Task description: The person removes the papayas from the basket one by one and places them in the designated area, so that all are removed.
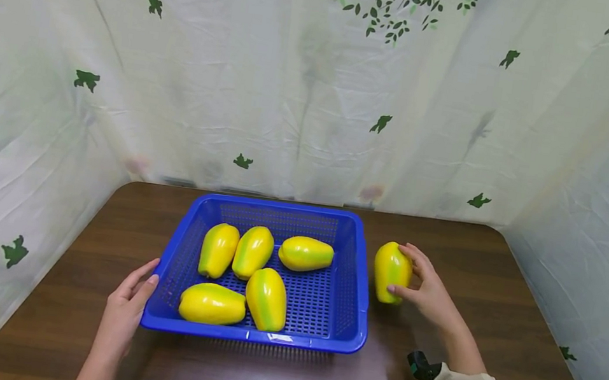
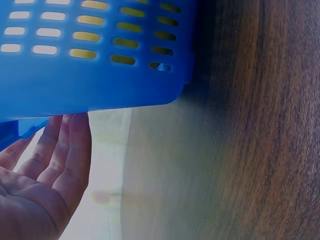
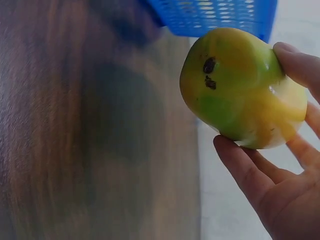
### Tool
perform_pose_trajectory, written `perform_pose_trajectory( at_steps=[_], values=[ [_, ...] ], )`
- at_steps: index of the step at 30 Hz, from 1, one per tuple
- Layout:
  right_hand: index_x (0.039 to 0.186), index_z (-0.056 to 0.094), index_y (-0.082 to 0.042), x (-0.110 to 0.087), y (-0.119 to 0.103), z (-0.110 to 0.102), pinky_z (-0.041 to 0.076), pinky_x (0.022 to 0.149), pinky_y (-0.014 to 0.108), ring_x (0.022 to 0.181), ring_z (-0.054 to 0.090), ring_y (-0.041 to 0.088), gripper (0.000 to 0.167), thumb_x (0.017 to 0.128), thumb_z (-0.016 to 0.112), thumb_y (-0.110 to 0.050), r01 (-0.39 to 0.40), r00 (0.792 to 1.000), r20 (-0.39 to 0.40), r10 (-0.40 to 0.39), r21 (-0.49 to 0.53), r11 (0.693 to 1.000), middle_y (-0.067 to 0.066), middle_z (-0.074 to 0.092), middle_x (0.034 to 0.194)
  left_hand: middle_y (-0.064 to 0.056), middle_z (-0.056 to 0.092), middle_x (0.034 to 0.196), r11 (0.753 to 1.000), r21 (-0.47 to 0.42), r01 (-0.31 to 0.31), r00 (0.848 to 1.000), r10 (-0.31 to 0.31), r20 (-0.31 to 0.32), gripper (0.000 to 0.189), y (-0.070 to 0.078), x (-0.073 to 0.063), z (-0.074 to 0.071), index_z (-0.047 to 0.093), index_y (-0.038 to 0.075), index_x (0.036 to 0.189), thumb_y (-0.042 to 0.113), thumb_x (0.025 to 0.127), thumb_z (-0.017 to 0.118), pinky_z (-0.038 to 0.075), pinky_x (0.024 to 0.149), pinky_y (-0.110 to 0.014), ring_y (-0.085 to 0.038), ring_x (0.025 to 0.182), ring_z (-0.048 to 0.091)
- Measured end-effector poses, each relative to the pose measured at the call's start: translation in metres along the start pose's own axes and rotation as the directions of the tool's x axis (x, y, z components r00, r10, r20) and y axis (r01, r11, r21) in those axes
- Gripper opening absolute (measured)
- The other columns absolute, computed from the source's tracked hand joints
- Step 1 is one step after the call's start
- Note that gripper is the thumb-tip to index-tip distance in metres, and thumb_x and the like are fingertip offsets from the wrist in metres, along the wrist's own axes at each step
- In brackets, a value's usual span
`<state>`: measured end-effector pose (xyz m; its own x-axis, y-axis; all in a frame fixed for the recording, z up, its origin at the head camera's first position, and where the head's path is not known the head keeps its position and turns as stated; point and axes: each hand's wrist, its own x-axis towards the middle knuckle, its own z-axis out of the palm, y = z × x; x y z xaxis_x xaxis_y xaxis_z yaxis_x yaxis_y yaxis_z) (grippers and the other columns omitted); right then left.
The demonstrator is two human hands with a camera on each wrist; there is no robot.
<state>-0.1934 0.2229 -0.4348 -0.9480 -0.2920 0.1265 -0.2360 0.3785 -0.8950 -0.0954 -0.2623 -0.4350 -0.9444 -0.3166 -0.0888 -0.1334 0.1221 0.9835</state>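
On the right, my right hand (image 1: 426, 293) holds a yellow papaya (image 1: 390, 272) with green streaks, thumb on one side and fingers on the other. In the right wrist view the green-tinged end of this papaya (image 3: 235, 90) faces the camera, with dark marks on it. A blue plastic basket (image 1: 344, 349) with slotted walls stands left of it and holds several similar papayas (image 1: 267, 299). My left hand (image 1: 124, 304) is at the basket's left side, fingertips right at the rim. From the left wrist, its fingers (image 2: 75, 145) look nearly straight against the basket.
The basket stands on a brown wood-grain table (image 1: 65, 293). A pale curtain (image 1: 306, 87) printed with leaves surrounds the table at the back and both sides. Black straps or devices (image 1: 422, 366) sit at the wrists.
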Motion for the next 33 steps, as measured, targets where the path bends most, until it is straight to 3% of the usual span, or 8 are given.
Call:
perform_pose_trajectory(
  at_steps=[6,13,23,33],
  values=[
    [0.136,0.032,-0.001,0.005,0.013,0.004,0.044,0.083,0.048,0.114,0.036,0.045,0.071,0.077,0.070,-0.004,0.036,0.999,0.015,-0.036,-0.022,0.999,0.021,0.012,0.144,0.013,0.060,0.087,1.000,0.002,-0.011,1.000,0.011,-0.007,0.050,0.000,0.000,0.000,0.041,0.009,0.134,0.034,0.091,0.051,0.049,0.065,-0.019,-0.006,0.076,0.060],
    [0.135,0.032,0.001,0.005,0.022,0.012,0.041,0.085,0.051,0.115,0.034,0.046,0.071,0.076,0.070,-0.003,0.011,0.999,0.034,-0.009,-0.054,0.998,0.024,0.013,0.143,0.012,0.060,0.087,1.000,0.004,-0.008,1.000,0.008,-0.005,0.051,0.000,0.000,0.000,0.041,0.010,0.135,0.035,0.091,0.051,0.049,0.065,-0.019,-0.006,0.076,0.060],
    [0.135,0.028,0.009,-0.001,-0.006,0.014,0.034,0.089,0.058,0.118,0.026,0.050,0.067,0.079,0.065,0.002,-0.044,0.998,0.051,0.046,-0.045,0.998,0.031,0.010,0.141,0.012,0.060,0.087,1.000,-0.005,0.006,1.000,-0.007,-0.015,0.051,0.000,0.000,0.001,0.041,0.011,0.135,0.036,0.091,0.051,0.049,0.065,-0.019,-0.006,0.075,0.060],
    [0.137,0.023,0.008,0.002,-0.006,0.014,0.032,0.091,0.058,0.122,0.022,0.048,0.068,0.081,0.061,-0.001,-0.070,0.995,0.062,0.074,-0.058,0.996,0.031,0.008,0.141,0.010,0.060,0.088,1.000,-0.018,0.018,1.000,-0.019,-0.022,0.051,0.000,0.000,0.001,0.042,0.012,0.134,0.036,0.090,0.051,0.050,0.065,-0.019,-0.007,0.075,0.060]
  ],
)
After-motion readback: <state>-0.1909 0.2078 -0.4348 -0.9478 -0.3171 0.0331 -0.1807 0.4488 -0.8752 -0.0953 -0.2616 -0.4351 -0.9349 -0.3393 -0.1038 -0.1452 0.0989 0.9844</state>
